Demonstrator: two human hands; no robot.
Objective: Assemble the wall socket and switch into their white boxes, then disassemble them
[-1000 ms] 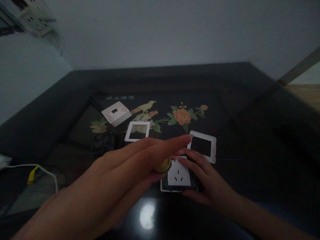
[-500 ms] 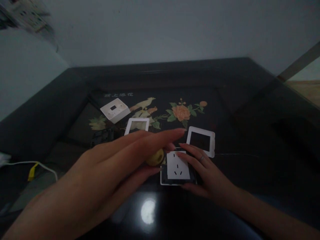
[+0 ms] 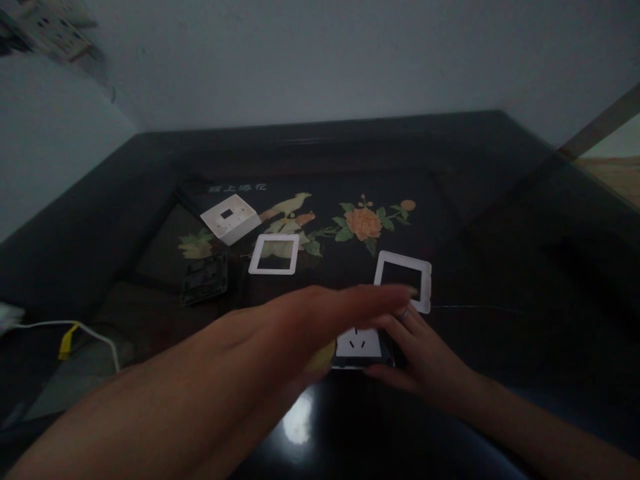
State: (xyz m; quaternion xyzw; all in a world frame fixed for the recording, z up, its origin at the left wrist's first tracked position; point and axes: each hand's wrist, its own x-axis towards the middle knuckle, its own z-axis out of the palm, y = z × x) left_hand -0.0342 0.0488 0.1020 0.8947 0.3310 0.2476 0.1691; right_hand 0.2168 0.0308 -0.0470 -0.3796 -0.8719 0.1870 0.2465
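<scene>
A white wall socket with a black frame lies on the dark table in front of me. My right hand grips it from the right, with the thumb at its near edge and the fingers over its far side. My left hand is closed around a yellow-handled screwdriver. Only a part of the rounded handle shows; the shaft and tip are hidden. The left fingers stretch across the socket's far half and cover it from sight.
Beyond the hands lie two white square frames. At the left are a white mounting box and a black plastic insert. A white cable with a yellow tag runs along the table's left side.
My left hand first drew slightly left off the socket, then moved right and over it again with the yellow handle. The right hand stays on the socket.
</scene>
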